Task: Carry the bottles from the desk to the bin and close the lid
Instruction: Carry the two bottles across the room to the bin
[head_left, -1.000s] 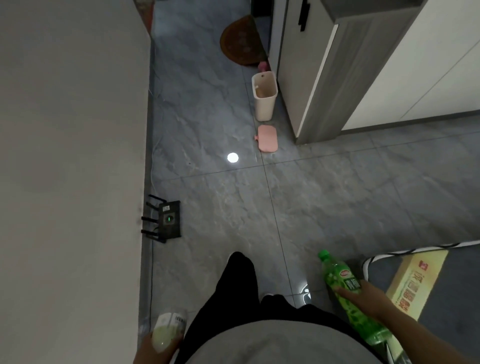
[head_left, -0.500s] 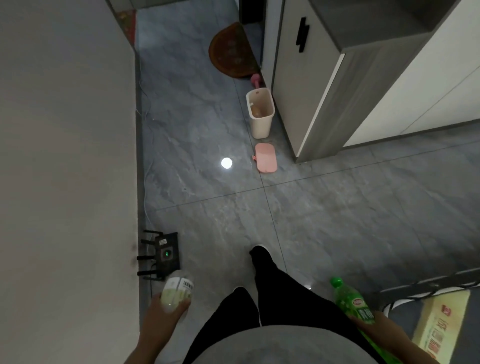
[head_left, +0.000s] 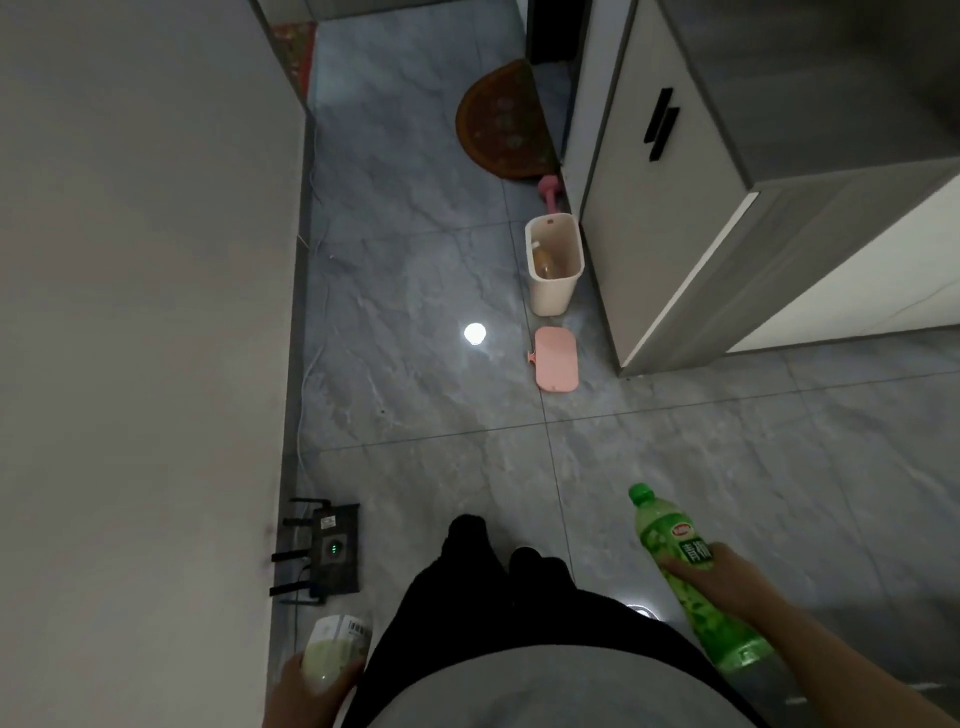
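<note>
My right hand (head_left: 727, 577) grips a green plastic bottle (head_left: 675, 551) with a green cap, its neck pointing up and forward. At the bottom left, my left hand (head_left: 306, 691) holds a pale bottle (head_left: 337, 644) with a white label. Ahead on the floor stands the cream bin (head_left: 551, 291), open, with a brownish bottle inside. Its pink lid (head_left: 557, 358) lies flat on the tiles just in front of it. My dark trouser legs show between the two hands.
A wall (head_left: 140, 312) runs along the left. A black router (head_left: 332, 551) with antennas sits on the floor against it. A grey cabinet (head_left: 675, 208) stands right of the bin. A brown mat (head_left: 498, 124) and a pink item (head_left: 548, 189) lie beyond.
I have walked forward along the floor, so the bin and lid look nearer. The cardboard box at the right has left the view. Both hands still carry their bottles.
</note>
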